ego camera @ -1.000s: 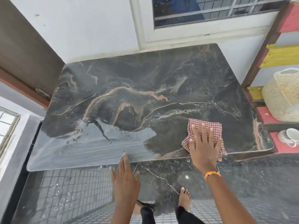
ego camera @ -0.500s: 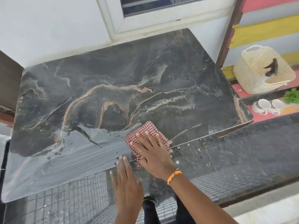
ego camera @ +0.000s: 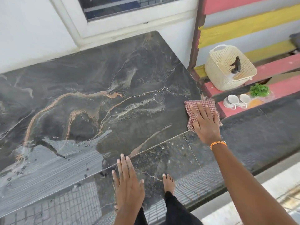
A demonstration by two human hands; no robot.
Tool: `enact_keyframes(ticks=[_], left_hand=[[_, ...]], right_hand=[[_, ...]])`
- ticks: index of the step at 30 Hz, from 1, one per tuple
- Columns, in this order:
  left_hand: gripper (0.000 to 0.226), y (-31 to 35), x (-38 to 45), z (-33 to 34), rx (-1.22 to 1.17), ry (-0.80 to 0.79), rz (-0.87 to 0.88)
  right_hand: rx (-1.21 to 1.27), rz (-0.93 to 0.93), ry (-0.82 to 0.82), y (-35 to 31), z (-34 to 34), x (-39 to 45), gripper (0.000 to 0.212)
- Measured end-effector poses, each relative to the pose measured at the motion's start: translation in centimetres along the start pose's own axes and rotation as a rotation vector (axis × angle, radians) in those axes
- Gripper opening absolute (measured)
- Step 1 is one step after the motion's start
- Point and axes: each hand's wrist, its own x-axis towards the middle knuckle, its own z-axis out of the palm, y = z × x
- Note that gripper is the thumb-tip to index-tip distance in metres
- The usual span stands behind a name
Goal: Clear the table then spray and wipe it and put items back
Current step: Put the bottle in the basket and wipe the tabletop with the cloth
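A dark marble table with orange and white veins fills most of the view. Its near left part is wet with streaks and droplets. My right hand presses flat on a red-and-white checked cloth at the table's near right corner. My left hand rests with straight fingers, fingertips on the table's near edge, holding nothing.
A red and yellow bench stands to the right of the table. On it are a cream plastic basket, two white cups and a small green plant. A white wall with a window is behind. My bare foot stands on the dark floor.
My right hand has slid the cloth along the near edge from the middle to the right corner. The view has shifted right. My left hand stays at the edge.
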Motion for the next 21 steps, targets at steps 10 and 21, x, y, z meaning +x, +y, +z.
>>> enact_keyframes(ticks=[10,21], left_hand=[[0.099,-0.4,-0.1,0.2,-0.039,0.086,-0.013],[0.102,-8.8,-2.2,-0.8,-0.116,0.088,-0.409]], right_hand=[[0.19,0.285,0.076,-10.8,1.8,-4.5,0.062],[0.009,-0.699,-0.227,-27.9,5.9,-10.7,0.062]])
